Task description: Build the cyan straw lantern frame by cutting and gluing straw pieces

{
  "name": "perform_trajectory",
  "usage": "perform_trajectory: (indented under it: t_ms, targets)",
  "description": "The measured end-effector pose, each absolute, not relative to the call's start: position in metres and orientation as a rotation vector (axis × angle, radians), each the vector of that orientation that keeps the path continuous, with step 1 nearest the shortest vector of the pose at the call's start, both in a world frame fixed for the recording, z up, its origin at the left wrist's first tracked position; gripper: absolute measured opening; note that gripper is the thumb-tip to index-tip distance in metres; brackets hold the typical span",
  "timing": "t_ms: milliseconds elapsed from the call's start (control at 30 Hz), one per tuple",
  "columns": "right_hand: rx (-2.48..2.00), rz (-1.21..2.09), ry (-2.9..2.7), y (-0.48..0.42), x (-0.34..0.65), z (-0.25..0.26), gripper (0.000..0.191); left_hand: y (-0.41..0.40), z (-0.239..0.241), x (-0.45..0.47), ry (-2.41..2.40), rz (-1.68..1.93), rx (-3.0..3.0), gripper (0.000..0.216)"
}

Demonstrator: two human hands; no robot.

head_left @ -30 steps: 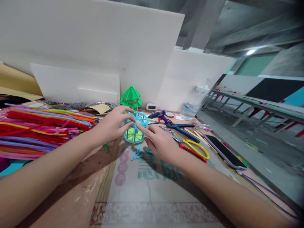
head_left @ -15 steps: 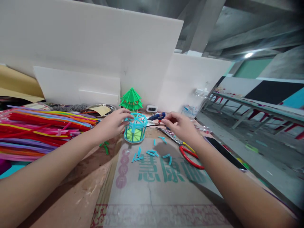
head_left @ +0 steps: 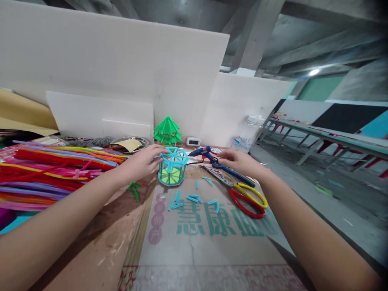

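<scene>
My left hand (head_left: 146,163) grips the upper left rim of a small round blue pipe-cleaner frame (head_left: 177,158). The frame has upright posts, spokes across its top and a yellow-green base, and it stands on the cardboard. Over to the right, my right hand (head_left: 239,162) is just beside the handle of a blue glue gun (head_left: 203,152), fingers bent but apart, with nothing visible in them. Below that hand lie scissors (head_left: 235,186) with red and yellow handles. Several short blue pipe-cleaner pieces (head_left: 193,198) are scattered in front of the frame.
A green tiered pipe-cleaner roof (head_left: 167,131) stands behind the frame, near a small white digital clock (head_left: 193,141). Bundles of coloured pipe cleaners (head_left: 54,169) fill the left side. White boards (head_left: 115,72) close off the back; a clear plastic jar (head_left: 250,131) is at right.
My right hand has shifted right, away from the glue gun's body, uncovering more of it and of the scissors. My left hand stays at the frame. The view has tilted slightly.
</scene>
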State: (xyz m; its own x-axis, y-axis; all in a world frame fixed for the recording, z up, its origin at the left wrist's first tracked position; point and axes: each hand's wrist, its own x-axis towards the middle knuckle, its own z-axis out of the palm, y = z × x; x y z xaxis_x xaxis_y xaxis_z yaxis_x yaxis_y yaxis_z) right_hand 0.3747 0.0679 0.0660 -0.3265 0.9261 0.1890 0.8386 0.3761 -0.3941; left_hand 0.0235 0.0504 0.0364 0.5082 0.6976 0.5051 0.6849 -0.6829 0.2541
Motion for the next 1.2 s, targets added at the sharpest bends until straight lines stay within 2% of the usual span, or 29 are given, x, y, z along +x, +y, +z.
perform_trajectory:
  t_ms: [167, 367, 567, 933, 1200]
  targets:
    - [-1.615, 0.267, -2.420, 0.075, 0.380, 0.051, 0.039, 0.052, 0.038, 0.020, 1.202, 0.934, 2.727, 0.035]
    - [-1.656, 0.232, -2.348, 0.083, 0.386, 0.044, 0.040, 0.051, 0.040, 0.014, 1.175, 0.883, 2.729, 0.040]
    - [-1.705, 0.199, -2.334, 0.089, 0.390, 0.035, 0.037, 0.052, 0.029, 0.022, 1.236, 0.913, 2.676, 0.052]
    - [-1.720, 0.216, -2.316, 0.089, 0.388, 0.032, 0.035, 0.069, 0.012, 0.017, 1.184, 1.062, 2.684, 0.047]
    - [-1.675, 0.224, -2.340, 0.088, 0.387, 0.032, 0.030, 0.074, 0.004, 0.014, 1.172, 1.062, 2.326, 0.065]
